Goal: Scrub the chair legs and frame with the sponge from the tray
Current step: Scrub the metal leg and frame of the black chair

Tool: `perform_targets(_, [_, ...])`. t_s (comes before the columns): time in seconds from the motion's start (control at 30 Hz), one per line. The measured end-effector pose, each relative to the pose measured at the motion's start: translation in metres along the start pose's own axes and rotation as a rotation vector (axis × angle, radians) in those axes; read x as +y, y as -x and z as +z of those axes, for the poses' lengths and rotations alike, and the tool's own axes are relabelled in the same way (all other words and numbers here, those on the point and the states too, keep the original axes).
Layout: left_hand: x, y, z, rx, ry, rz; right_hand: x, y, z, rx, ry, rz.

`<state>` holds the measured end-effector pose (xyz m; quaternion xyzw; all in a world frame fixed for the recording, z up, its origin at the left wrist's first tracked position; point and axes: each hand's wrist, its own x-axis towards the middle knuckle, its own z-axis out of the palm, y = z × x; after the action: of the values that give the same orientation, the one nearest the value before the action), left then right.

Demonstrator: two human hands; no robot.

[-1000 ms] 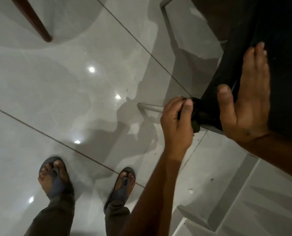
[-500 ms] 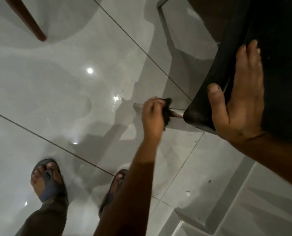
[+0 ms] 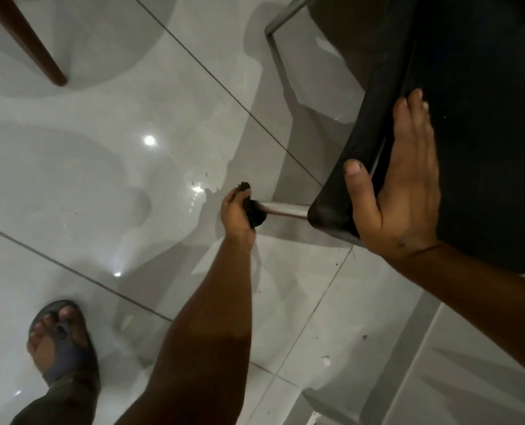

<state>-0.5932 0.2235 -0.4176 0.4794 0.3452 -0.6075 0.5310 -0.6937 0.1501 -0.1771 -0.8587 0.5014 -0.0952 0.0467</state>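
While we stand over the glossy tiled floor [image 3: 108, 185], our sandalled foot [image 3: 59, 340] sits nearest the camera at lower left, and our two forearms reach away from it toward the chair.

Our right hand [image 3: 399, 191] comes first: it lies flat and spread on the dark chair seat [image 3: 482, 124], palm down, with the thumb hooked round the seat's near corner. It grips nothing; we judge it is only steadying the chair.

Farther out and lower down, our left hand [image 3: 235, 213] is curled tight round the dark sponge [image 3: 255, 211], which is wrapped against the metal chair leg [image 3: 287, 209]. A tuft of the sponge pokes out above the fingers [image 3: 229, 197].

That is the relation our next stroke turns on. The leg's long axis runs across the view from the seat corner on the right out to the left, where the sponge covers it. The bare shining part lies to the right of our left hand, between it and the seat. We judge the sponge to be at or near the leg's far end, though the tip itself is hidden, so the next pass should run back to the right along the tube, toward the steadying hand.

Beyond this, a second metal frame tube [image 3: 281, 18] bends down past the seat's far edge, well apart from both hands and not yet reached. A brown wooden leg [image 3: 30, 42] of other furniture stands at upper left.
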Motion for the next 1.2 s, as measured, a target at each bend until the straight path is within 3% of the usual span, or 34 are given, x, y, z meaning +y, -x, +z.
perform_targets(0.13, [-0.001,0.078,0.023,-0.037,-0.139,0.14,-0.002,-0.002,-0.001,-0.031,0.055,0.028])
perform_targets(0.37, [0.05,0.185,0.041,-0.224,-0.75,0.328,-0.023,-0.013,-0.022,-0.243,0.176,0.097])
perform_targets(0.57, [0.106,0.19,0.074,-0.174,-0.846,0.442,-0.027,-0.049,-0.021,-0.308,0.08,0.254])
perform_targets(0.93, [0.164,0.137,0.18,-0.194,-0.74,0.529,0.038,-0.234,-0.008,-0.316,-0.036,0.319])
perform_targets(1.03, [0.187,0.117,0.212,-0.185,-0.692,0.532,0.045,-0.24,0.004,-0.211,-0.071,0.342])
perform_targets(1.2, [0.204,0.094,0.265,-0.172,-0.628,0.53,0.051,-0.234,0.008,-0.199,-0.064,0.335])
